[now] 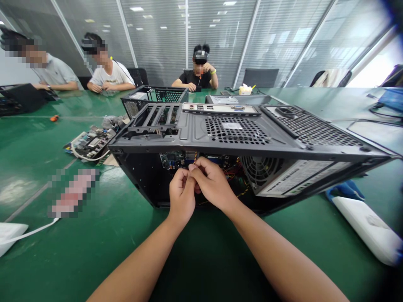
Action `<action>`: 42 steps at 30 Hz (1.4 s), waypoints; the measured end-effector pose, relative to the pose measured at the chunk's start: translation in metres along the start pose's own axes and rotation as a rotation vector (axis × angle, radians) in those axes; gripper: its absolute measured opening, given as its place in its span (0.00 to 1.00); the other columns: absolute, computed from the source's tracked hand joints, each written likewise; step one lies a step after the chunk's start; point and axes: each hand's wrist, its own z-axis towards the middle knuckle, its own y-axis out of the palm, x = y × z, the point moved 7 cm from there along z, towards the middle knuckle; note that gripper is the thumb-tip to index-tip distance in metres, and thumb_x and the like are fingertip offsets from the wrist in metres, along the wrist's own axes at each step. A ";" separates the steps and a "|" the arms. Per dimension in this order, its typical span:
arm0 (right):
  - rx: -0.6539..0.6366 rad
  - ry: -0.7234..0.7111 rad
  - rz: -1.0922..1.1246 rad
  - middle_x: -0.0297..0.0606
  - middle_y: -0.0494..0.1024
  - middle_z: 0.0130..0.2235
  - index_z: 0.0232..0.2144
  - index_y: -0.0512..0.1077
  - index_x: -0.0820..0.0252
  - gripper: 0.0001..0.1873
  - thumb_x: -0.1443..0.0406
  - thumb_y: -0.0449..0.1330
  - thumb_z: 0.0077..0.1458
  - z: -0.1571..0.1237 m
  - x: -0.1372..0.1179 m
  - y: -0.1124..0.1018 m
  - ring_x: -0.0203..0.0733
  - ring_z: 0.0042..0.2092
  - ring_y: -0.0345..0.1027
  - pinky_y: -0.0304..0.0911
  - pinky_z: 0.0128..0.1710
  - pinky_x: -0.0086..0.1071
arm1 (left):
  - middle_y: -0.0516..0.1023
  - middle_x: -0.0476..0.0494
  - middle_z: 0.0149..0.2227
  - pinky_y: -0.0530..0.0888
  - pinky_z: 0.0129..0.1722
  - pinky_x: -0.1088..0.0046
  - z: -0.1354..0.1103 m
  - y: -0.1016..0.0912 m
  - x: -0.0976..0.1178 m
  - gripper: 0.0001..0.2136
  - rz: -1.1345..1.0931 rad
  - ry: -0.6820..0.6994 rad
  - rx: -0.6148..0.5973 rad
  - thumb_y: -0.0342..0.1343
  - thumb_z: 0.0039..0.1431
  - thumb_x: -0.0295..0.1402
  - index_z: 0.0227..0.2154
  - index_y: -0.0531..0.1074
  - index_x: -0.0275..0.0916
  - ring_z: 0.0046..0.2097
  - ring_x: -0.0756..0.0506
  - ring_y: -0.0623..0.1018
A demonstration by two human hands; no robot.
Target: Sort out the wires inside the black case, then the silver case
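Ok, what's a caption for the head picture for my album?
Left hand and right hand meet at the open side of a computer case.

We're counting two bare hands here: one left hand (182,186), one right hand (212,180). For computer cases we get two clear ones, a big black metal case with a perforated back (195,144) and a smaller open black metal case (130,108); a grey metal frame (217,100) might make three, we can't tell. Also one silver power supply with a white label (289,184), one round fan grille (262,168), one loose circuit board (94,142), one small orange object (54,118), and two white plastic blocks (367,230). We've got three people (108,76) opposite, at least three dark chairs (261,78), one long green table (126,256).
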 end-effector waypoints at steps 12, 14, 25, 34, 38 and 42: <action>-0.002 -0.025 0.009 0.28 0.65 0.21 0.25 0.64 0.56 0.13 0.60 0.53 0.61 0.000 -0.010 -0.001 0.35 0.25 0.61 0.56 0.27 0.31 | 0.70 0.52 0.22 0.66 0.25 0.77 -0.001 -0.007 0.005 0.13 0.162 0.062 -0.017 0.50 0.66 0.39 0.27 0.67 0.39 0.24 0.52 0.70; 0.010 -0.043 -0.006 0.29 0.65 0.22 0.24 0.64 0.57 0.13 0.61 0.54 0.60 0.001 -0.012 -0.001 0.35 0.26 0.60 0.55 0.28 0.31 | 0.70 0.52 0.21 0.66 0.25 0.77 -0.001 -0.010 0.006 0.14 0.192 0.074 -0.011 0.51 0.66 0.40 0.26 0.67 0.39 0.24 0.52 0.69; 0.029 -0.136 -0.068 0.30 0.66 0.23 0.21 0.63 0.58 0.15 0.63 0.54 0.60 0.001 -0.024 0.001 0.35 0.29 0.59 0.53 0.31 0.31 | 0.71 0.51 0.23 0.67 0.27 0.76 0.002 -0.019 0.022 0.10 0.316 0.179 0.008 0.54 0.62 0.35 0.26 0.68 0.39 0.26 0.51 0.70; 0.028 -0.093 -0.210 0.29 0.66 0.23 0.20 0.64 0.58 0.14 0.63 0.55 0.58 0.004 -0.029 -0.003 0.35 0.27 0.58 0.51 0.30 0.32 | 0.70 0.53 0.22 0.66 0.26 0.77 0.004 -0.019 0.033 0.10 0.420 0.223 -0.038 0.54 0.61 0.34 0.24 0.67 0.38 0.25 0.52 0.69; 0.022 -0.094 -0.194 0.31 0.71 0.25 0.23 0.68 0.59 0.12 0.64 0.55 0.57 0.006 -0.034 -0.006 0.35 0.29 0.62 0.54 0.32 0.32 | 0.71 0.52 0.22 0.67 0.26 0.77 0.007 -0.020 0.033 0.10 0.399 0.211 -0.067 0.53 0.61 0.34 0.24 0.68 0.39 0.25 0.52 0.70; 0.010 -0.108 -0.117 0.32 0.72 0.25 0.23 0.68 0.59 0.11 0.64 0.55 0.57 0.010 -0.035 -0.004 0.36 0.29 0.63 0.55 0.32 0.32 | 0.75 0.51 0.24 0.70 0.28 0.76 0.011 -0.019 0.034 0.10 0.378 0.188 -0.088 0.53 0.61 0.34 0.25 0.70 0.38 0.27 0.51 0.74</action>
